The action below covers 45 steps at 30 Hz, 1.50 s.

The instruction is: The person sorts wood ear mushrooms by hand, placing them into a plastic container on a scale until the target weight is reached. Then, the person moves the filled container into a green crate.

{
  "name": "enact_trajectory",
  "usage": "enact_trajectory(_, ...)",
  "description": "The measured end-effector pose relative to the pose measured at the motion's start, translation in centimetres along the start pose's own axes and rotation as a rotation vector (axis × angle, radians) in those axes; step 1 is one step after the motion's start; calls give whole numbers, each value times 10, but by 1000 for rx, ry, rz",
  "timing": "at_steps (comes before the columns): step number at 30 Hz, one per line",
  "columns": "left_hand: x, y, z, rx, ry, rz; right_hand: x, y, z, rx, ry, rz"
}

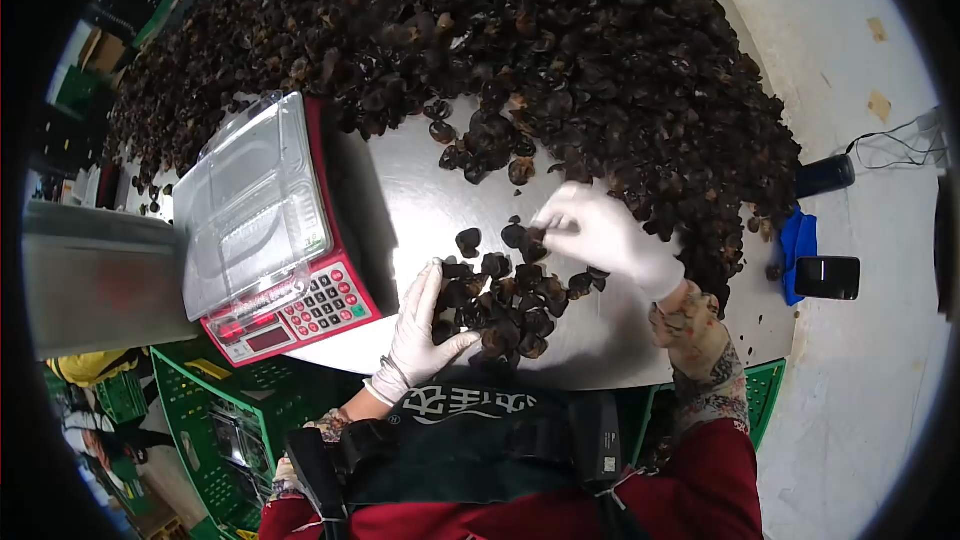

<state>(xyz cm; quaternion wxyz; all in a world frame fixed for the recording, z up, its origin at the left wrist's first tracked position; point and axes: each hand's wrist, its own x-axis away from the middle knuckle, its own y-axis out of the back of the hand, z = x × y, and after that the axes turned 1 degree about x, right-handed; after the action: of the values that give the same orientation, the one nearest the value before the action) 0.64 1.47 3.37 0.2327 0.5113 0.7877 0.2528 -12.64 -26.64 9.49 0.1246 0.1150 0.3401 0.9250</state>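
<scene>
My left hand point(418, 335), in a white glove, rests on the table with thumb and fingers apart, cupped against the left side of a small pile of dark, curled pieces point(500, 310). Above the pile's upper right, my right hand point(590, 230), also gloved, has its fingers bent together at a dark piece point(533, 244). A few loose pieces lie between the small pile and a clump point(487, 145) farther up the table. Beyond spreads a very large heap of the same dark pieces point(480, 30).
A red scale point(325, 305) with a clear plastic tray point(255, 200) stands at the left, beside a grey metal container point(100, 280). Green crates point(210, 420) are below the table edge. At the right lie a phone point(828, 278), a blue cloth point(797, 245) and a dark cylinder point(825, 176).
</scene>
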Motion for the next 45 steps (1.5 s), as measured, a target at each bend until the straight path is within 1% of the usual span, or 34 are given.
enact_trajectory(1, 1, 0, 0, 5, 7, -1, 1, 1, 7, -243, -43, 225)
enact_trajectory(2, 1, 0, 1, -1, 0, 2, 0, 2, 19, -404, -68, 307)
enact_trajectory(4, 0, 0, 0, -17, -12, 4, -15, -14, 8, -263, 52, 126)
enact_trajectory(5, 0, 0, 1, -14, -9, 6, -23, -20, 5, -16, 126, -129)
enact_trajectory(6, 0, 0, 2, -12, -6, 8, -36, -23, -7, 254, 261, -302)
enact_trajectory(8, 0, -1, 2, -9, 0, 11, -57, -20, -10, 571, 177, -316)
enact_trajectory(11, 0, 0, 1, -37, -5, 24, -73, -17, -18, 794, 98, -152)
enact_trajectory(14, 1, -1, 3, 8, -1, 17, -48, -5, 0, 423, 26, -133)
enact_trajectory(15, 0, 1, 1, -29, 13, 32, -39, 2, 11, 223, -16, -18)
enact_trajectory(16, 0, 1, 1, -34, 4, 31, -27, 5, 13, -70, 71, 102)
enact_trajectory(18, 0, 2, 1, -46, -21, 35, -12, 11, 28, -316, -19, 284)
enact_trajectory(19, 0, 2, 2, -37, -13, 38, -5, -1, 19, -372, -16, 167)
enact_trajectory(22, 1, 1, 2, -32, 13, 39, 10, -39, 19, 279, 112, -308)
enact_trajectory(23, 1, 0, 1, -45, 21, 32, 18, -57, 23, 253, 81, -303)
enact_trajectory(24, 1, -1, 0, -56, 28, 30, 24, -76, 30, 297, 135, -302)
enact_trajectory(26, -1, -2, 2, -54, 5, 13, 37, -101, 56, 237, 125, -232)
enact_trajectory(28, 2, -3, 6, -54, -8, 26, 42, -124, 65, 59, 150, -202)
enact_trajectory(30, 1, -3, 9, -21, -33, 16, 47, -128, 71, 30, 224, -194)
enact_trajectory(31, 1, -2, 7, -20, -31, 18, 51, -118, 72, 27, 226, -187)
enact_trajectory(32, 0, -2, 5, -15, -29, 20, 54, -108, 69, 47, 224, -283)
enact_trajectory(34, 2, -1, 3, 11, -18, 10, 66, -87, 44, 133, 121, -476)
enact_trajectory(36, 2, -2, 4, -9, -46, -7, 77, -64, 28, 44, -38, -661)
enact_trajectory(39, 3, -2, 6, 7, -51, -6, 91, -54, 1, 185, -154, -701)
enact_trajectory(41, 2, -1, 4, 11, -50, 2, 96, -64, 6, 219, -145, -687)
enact_trajectory(42, 2, -1, 4, 10, -49, 5, 97, -71, 11, 234, -138, -680)
enact_trajectory(43, 2, -1, 4, 22, -49, 7, 95, -83, 10, 186, -62, -648)
enact_trajectory(44, 2, 0, 4, 33, -49, 9, 93, -98, 15, 162, -49, -635)
enact_trajectory(45, 2, 0, 4, 45, -48, 9, 89, -107, 25, 182, 19, -602)
